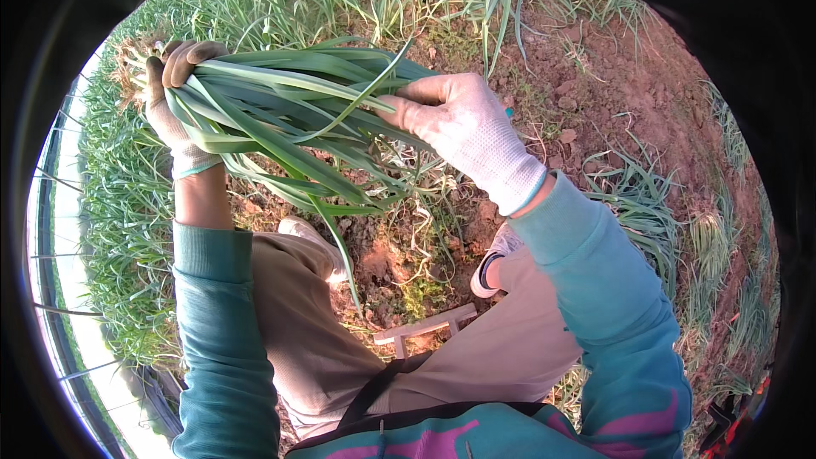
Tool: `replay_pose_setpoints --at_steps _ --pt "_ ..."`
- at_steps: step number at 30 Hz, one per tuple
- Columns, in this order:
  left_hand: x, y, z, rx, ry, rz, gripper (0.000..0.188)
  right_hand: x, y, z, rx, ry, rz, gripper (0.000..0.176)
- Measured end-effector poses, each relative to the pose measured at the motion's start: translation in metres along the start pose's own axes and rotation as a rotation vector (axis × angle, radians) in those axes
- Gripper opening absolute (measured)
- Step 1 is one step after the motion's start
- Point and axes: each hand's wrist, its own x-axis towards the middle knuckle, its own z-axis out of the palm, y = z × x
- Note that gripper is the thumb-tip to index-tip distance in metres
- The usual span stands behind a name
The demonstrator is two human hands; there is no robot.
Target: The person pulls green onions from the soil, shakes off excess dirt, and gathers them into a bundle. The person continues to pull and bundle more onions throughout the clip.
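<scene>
A bunch of long green allium plants (287, 95), perhaps green onions or young leeks, is held sideways above the soil. My left hand (178, 92), in a soiled white knit work glove, is closed around the stems just beside the roots (132, 70), which point left. My right hand (456, 121), gloved the same way, pinches leaves towards the bunch's right end between thumb and fingers. Some leaves droop below the bunch, one reaching down near my left shoe (312, 239).
Growing plants (127, 204) fill the left and the top. Cut or pulled bunches (637, 210) lie on reddish soil (669, 115) at right. A small wooden stool (427, 325) shows between my legs. Pale sheeting with thin hoops (70, 255) borders the far left.
</scene>
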Motion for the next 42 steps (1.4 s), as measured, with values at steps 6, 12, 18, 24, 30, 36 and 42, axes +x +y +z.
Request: replay_pose_setpoints --at_steps 6,12,18,24,30,36,42 --pt "0.002 0.005 -0.005 -0.050 0.007 -0.057 0.025 0.003 -0.004 -0.021 0.343 0.171 0.115 0.018" --pt "0.000 0.022 -0.004 -0.013 0.035 0.027 0.030 0.002 -0.018 -0.069 0.325 0.370 -0.195 0.017" --pt "-0.002 0.015 -0.003 -0.044 0.031 -0.023 0.028 -0.019 -0.028 -0.007 -0.086 -0.046 -0.319 0.022" --pt "0.001 0.006 -0.008 -0.054 0.033 -0.103 0.031 -0.008 -0.015 0.031 -0.056 0.125 -0.457 0.019" --pt "0.007 0.013 -0.021 0.179 0.195 0.082 0.031 0.001 -0.026 -0.018 0.160 0.294 -0.177 0.017" --pt "0.010 0.030 -0.039 0.664 0.815 0.371 0.037 0.003 -0.005 -0.067 -0.201 0.312 -0.024 0.040" --pt "0.011 0.027 -0.048 0.685 0.875 0.415 0.034 -0.001 -0.019 -0.076 -0.122 -0.016 0.002 0.079"
